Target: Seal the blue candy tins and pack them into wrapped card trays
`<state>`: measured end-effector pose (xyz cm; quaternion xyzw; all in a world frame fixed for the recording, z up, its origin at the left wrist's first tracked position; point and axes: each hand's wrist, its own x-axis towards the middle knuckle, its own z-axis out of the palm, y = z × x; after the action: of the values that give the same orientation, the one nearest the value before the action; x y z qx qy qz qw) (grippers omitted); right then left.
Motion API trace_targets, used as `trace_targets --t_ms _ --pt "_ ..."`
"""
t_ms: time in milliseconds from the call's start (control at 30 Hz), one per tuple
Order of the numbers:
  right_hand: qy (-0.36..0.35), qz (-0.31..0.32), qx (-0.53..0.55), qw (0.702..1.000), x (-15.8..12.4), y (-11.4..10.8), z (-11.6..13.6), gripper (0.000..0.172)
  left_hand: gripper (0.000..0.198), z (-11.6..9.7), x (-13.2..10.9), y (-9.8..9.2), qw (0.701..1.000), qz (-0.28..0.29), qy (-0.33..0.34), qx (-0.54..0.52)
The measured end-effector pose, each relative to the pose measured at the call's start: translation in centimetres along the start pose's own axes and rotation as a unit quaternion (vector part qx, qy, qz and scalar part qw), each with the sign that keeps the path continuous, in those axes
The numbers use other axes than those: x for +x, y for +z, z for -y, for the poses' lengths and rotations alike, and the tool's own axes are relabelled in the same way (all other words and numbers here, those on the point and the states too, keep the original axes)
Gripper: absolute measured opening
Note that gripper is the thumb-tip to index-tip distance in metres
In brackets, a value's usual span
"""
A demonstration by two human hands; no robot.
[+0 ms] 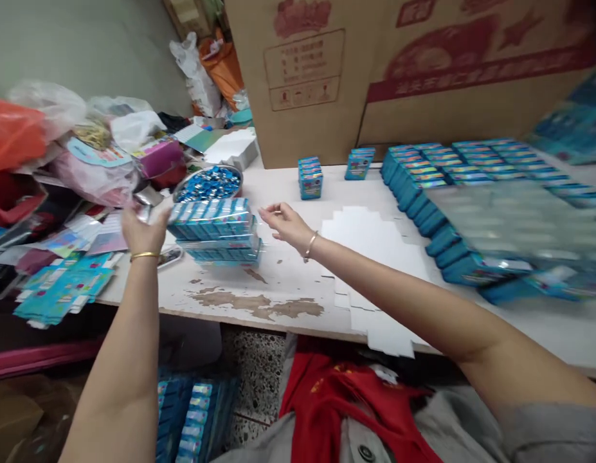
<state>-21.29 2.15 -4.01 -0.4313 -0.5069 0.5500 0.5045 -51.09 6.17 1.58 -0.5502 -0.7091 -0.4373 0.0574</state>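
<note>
A double stack of small blue boxes (213, 231) wrapped in clear plastic film lies on the white table (288, 283). My left hand (144, 230) is at its left end, with a scrap of clear film by the fingers. Whether those fingers grip the film is hard to tell. My right hand (285, 225) hangs just off the stack's right end, fingers curved and holding nothing. A gold bangle circles each wrist. Behind the stack, a steel bowl (208, 183) holds shiny blue packets.
Two short stacks of blue boxes (310, 178) stand by large cardboard cartons (298, 77). Rows of blue boxes (452, 167) fill the right side, beside a flat white card (375, 251). Plastic bags (95, 173) and flat blue box blanks (61, 289) crowd the left.
</note>
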Motion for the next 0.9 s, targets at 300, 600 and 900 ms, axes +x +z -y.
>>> trace_targets --t_ms 300,600,900 --pt "-0.127 -0.035 -0.442 0.887 -20.8 -22.7 -8.2 0.042 0.062 -14.6 -30.8 6.2 0.740 0.409 0.522 -0.111" --pt "-0.113 -0.056 -0.457 0.880 -25.5 -24.6 -13.0 0.059 0.036 -17.0 -32.0 14.0 0.746 0.448 0.493 -0.009" --pt "-0.054 -0.123 -0.322 0.937 -25.5 -25.3 -13.1 0.055 0.029 -18.3 -30.1 14.1 0.668 0.458 0.586 0.013"
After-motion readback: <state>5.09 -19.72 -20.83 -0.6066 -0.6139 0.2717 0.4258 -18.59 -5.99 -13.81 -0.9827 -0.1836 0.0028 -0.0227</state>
